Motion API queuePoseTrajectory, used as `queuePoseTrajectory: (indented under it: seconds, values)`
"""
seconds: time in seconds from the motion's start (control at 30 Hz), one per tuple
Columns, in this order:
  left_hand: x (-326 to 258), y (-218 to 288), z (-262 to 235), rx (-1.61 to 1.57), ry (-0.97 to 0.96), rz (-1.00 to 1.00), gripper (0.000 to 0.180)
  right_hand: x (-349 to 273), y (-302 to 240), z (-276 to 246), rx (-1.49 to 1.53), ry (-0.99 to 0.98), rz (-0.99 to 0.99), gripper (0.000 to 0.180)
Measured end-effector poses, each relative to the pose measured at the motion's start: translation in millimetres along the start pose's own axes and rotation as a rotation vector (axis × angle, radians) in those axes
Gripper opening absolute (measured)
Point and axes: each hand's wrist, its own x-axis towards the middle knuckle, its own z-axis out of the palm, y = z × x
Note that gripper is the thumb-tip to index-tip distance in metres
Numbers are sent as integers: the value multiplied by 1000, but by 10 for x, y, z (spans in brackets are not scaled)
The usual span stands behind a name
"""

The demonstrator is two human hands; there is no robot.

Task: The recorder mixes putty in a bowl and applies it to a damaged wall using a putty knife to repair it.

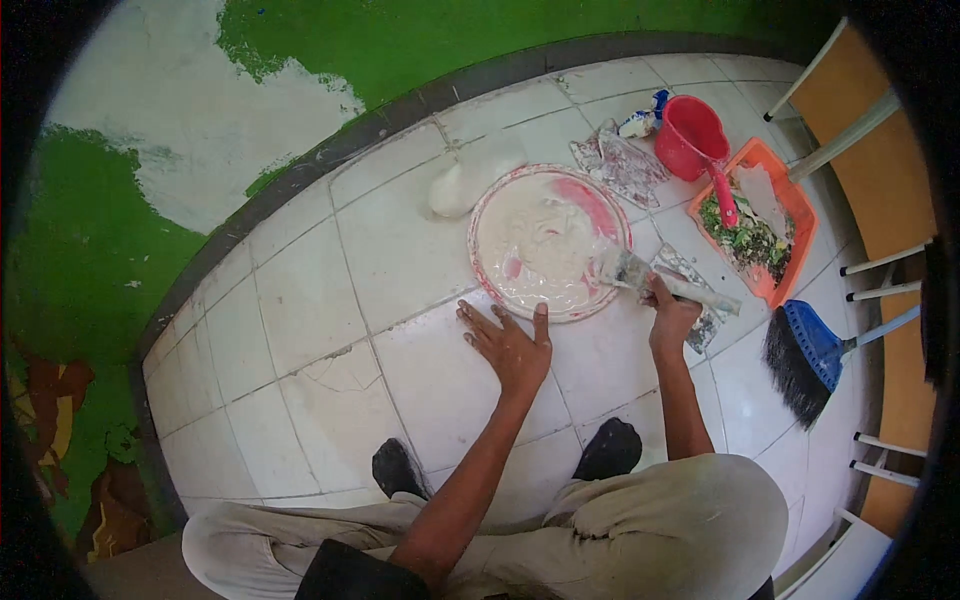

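White paste, wet and glossy, fills a round shallow basin [548, 243] with a pink-stained rim, set on the tiled floor [400, 250] just beyond the person's knees. Right hand [672, 315] is closed around the handle of a broad flat scraper [655, 277]; its paste-caked blade rests on the basin's right rim. Left hand [510, 345] lies flat on the tile, fingers [480, 322] spread wide, holding nothing, thumb tip just short of the basin's near edge.

Handling, judged: paste looks thick, sticky and slippery; basin probably light and thin-walled, likely to slide on the glazed tile, so best steadied at the rim. Scraper looks stiff; take it at the handle, clear of the blade.

Right of the basin: a red plastic scoop [695, 145], an orange tray [790, 215] holding green scraps, a blue hand broom [805, 358] with dark bristles. A white lump [460, 185] sits far-left of the basin. Tiles are pale, one cracked.
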Motion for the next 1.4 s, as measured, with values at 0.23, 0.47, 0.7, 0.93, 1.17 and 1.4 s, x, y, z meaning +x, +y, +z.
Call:
queuePoseTrajectory:
  seconds: [0.23,0.47,0.7,0.93,1.17,1.4]
  values:
    - [83,307,138,-105,-70,-201,100,267,115,-15,-5,33,-29,22]
    - [-90,526,175,-157,-107,-252,98,372,-51,25,27,-47,228,27]
    - [-331,804,345,-182,-151,-207,94,363,56,-7,71,-58,192,27]
    - [-400,988,63,-569,45,-172,70,400,64,-35,67,-11,184,20]
    - [238,-117,-325,208,128,514,64,395,76,-58,39,-49,188,23]
    - [553,-484,-598,521,-175,815,82,357,82,-60,57,-75,151,22]
